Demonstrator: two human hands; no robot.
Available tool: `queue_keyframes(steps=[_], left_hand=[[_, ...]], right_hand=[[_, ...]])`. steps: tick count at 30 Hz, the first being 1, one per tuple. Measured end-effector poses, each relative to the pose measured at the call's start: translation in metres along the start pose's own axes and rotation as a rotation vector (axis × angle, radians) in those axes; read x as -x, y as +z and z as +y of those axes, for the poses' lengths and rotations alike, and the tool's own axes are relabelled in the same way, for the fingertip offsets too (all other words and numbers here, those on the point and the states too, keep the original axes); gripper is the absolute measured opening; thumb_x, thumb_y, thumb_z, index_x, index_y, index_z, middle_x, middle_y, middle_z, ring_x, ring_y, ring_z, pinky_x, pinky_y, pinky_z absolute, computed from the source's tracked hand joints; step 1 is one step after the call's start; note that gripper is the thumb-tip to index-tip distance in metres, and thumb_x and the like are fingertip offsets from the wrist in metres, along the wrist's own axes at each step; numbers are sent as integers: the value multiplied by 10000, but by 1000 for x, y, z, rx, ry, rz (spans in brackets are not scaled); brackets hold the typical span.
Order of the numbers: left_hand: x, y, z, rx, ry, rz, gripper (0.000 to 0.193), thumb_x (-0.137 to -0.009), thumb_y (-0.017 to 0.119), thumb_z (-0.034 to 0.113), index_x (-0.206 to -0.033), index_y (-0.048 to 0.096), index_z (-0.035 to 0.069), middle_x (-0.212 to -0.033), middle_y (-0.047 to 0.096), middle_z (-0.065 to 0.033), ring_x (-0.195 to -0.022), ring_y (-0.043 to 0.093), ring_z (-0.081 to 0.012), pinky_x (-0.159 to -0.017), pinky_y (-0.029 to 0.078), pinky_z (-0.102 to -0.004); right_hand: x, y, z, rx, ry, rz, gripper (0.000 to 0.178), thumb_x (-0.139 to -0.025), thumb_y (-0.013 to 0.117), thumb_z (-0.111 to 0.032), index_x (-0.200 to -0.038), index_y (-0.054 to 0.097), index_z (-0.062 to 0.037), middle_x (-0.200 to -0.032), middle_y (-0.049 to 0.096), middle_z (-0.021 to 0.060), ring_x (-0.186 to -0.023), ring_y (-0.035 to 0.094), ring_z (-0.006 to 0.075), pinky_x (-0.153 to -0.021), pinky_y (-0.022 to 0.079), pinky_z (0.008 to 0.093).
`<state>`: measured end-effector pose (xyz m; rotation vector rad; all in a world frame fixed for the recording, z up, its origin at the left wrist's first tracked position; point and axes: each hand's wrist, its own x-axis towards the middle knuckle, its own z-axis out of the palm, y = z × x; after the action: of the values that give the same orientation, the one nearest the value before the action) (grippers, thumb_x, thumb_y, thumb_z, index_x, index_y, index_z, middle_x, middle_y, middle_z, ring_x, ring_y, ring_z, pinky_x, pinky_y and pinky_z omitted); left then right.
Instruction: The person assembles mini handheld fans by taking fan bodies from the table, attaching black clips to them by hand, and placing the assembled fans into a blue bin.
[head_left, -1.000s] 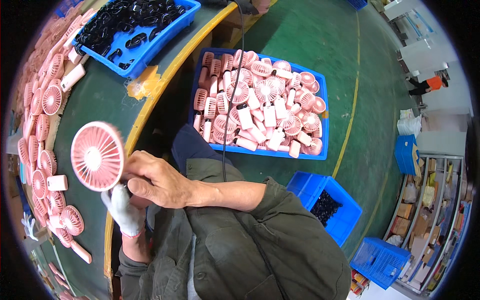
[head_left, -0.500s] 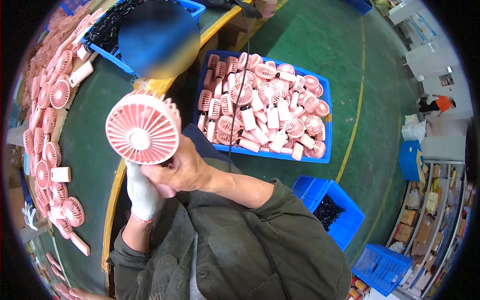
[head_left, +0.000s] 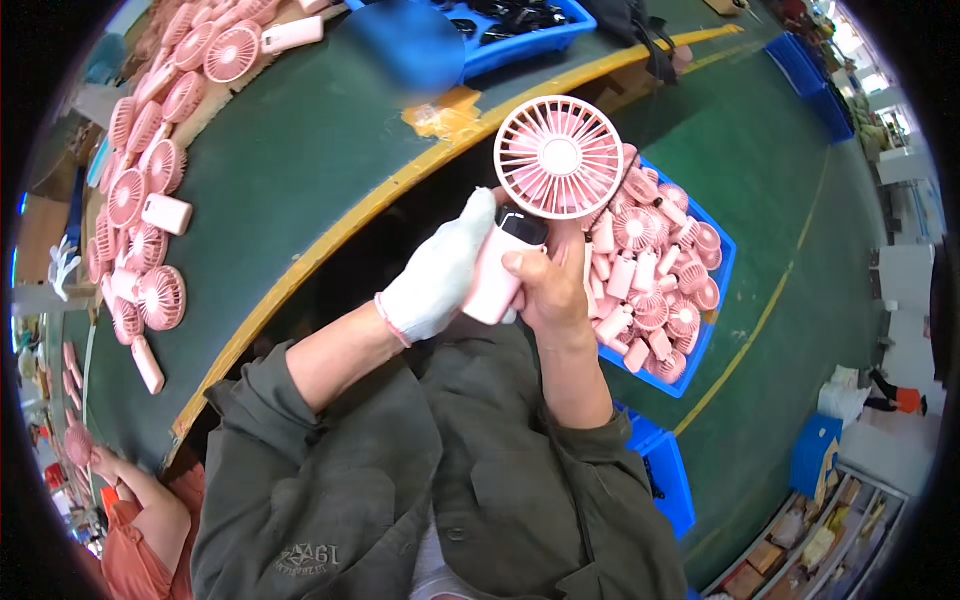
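Observation:
A pink handheld fan [head_left: 559, 156] is held up in front of my chest, its round slatted grille facing me. Its handle is pale pink, with a black part [head_left: 522, 225] at the joint below the fan head. My left hand [head_left: 435, 275], in a white glove with a pink cuff edge, is closed around the handle's left side. From the right, my bare right hand [head_left: 556, 288] grips the same handle, the thumb lying across its front. Some of the right fingers are hidden behind the fan.
At right, a blue crate [head_left: 728, 262] is heaped with pink fans. More fans [head_left: 160, 297] line the left of the green table [head_left: 300, 170], which has a yellow edge. A blue bin [head_left: 575, 25] of black parts stands at the back. A co-worker's arm [head_left: 150, 500] shows lower left.
The view has swung left. The fan has tilted so its handle and black joint show, and both hands now hold the handle side by side instead of overlapping under the fan head.

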<state>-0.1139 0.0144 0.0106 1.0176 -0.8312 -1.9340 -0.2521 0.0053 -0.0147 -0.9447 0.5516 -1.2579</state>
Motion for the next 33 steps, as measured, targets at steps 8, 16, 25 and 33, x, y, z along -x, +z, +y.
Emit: queue_keyframes(steps=[8,16,25,33], left_hand=[[43,-47,12,-653,305,148,516,-970,393,297,-1378,336,-13,-1250,521,-159,-1187,509,-238,-988,413,-361],[126,-117,0,-702,694,631,542,-815,630,78,-1307,420,-8,-1039,628,-121,-963,629,-212,-870,487,-332],[249,-247,52,-1830,498,1737,433,-725,705,162,-1112,581,11,-1065,619,-172,-963,608,-340,-892,470,-405],[278,-318,92,-2107,281,1209,529,-747,500,-71,-1245,560,98,-1294,513,-165,-1235,452,-367,-1045,373,-442]], right_hand=[[15,-149,-34,726,-153,667,401,-664,609,35,-1065,598,48,-958,639,88,-850,618,180,-769,498,300],[117,-305,-27,1601,592,742,454,-844,607,-272,-1183,599,30,-1148,625,192,-1025,601,320,-892,485,402],[-39,-256,-61,1407,-67,491,196,-865,626,-99,-969,652,66,-871,660,69,-762,563,121,-691,477,285],[-197,-8,-78,1375,-362,-9,125,-822,648,-99,-860,639,20,-743,588,65,-685,561,144,-655,456,270]])
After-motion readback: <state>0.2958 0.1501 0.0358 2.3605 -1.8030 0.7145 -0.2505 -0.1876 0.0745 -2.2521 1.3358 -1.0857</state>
